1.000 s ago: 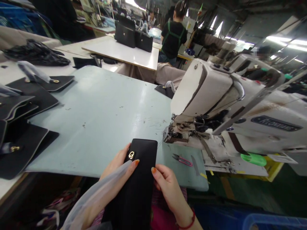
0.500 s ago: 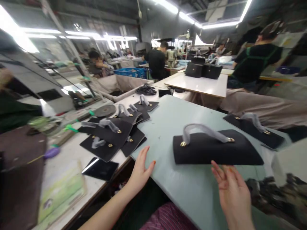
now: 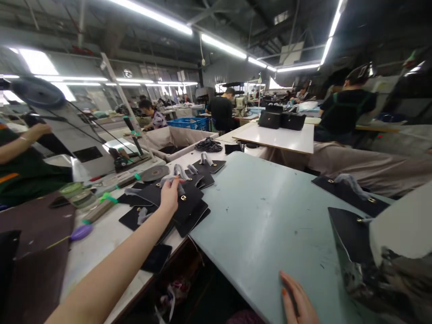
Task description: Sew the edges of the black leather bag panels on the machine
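Observation:
My left hand reaches into a pile of black bag panels on the left-hand bench. Its fingers close around the plastic-wrapped handle of a black bag panel with gold rings. More panels with wrapped handles lie under and behind it, such as one at the back. Low in the view, my right hand is open, fingers stretched out over the near part of the pale green tabletop, holding nothing. Another black panel lies to the right, partly hidden by a pale machine part.
Beyond it lies one more panel with a wrapped handle. The pale machine head stands at right. A dark phone-like slab, a purple object and a grey disc are on the left bench. Co-workers sit around.
The panel before my right hand now lies farther right by the machine. My left hand has moved forward onto the pile and grasped a handle. My right hand has drawn back toward me.

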### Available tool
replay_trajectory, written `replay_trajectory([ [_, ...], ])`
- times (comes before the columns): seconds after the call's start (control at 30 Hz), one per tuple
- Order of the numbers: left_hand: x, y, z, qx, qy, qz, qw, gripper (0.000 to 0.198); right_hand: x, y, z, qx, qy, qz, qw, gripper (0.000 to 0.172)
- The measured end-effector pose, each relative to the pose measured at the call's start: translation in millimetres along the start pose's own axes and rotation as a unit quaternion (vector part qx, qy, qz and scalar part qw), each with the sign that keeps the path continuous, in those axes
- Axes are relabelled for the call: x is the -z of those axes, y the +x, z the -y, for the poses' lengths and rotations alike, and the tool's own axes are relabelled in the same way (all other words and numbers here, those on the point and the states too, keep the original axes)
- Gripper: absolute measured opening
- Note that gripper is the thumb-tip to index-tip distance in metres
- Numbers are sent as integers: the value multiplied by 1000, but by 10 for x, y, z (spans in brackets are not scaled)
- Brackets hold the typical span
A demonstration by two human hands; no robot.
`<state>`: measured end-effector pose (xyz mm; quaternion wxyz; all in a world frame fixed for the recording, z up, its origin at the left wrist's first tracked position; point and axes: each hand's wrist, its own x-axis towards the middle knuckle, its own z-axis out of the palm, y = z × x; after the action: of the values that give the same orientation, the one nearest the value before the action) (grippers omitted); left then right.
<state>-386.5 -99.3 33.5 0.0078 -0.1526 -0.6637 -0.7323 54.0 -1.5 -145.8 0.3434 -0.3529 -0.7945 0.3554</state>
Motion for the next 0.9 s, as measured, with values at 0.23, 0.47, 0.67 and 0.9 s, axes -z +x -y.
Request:
replay_trajectory([
  [0.23, -427, -1466, -750, 68, -275, 237, 929, 27, 24, -186, 527, -159, 193, -20, 968, 56],
  [0.47, -444, -2569, -909, 198, -277, 296, 892, 23, 410, -503, 1476, -112, 477, 0, 872, 62],
  [0.67, -455, -2960, -1084, 220, -291, 233, 902, 27, 201, -802, 1762, -174, 555, -35, 812, 48],
  [0.9, 238, -3354, -940, 302, -117, 347, 880, 55, 430, -551, 1527, -225, 501, -238, 801, 31],
])
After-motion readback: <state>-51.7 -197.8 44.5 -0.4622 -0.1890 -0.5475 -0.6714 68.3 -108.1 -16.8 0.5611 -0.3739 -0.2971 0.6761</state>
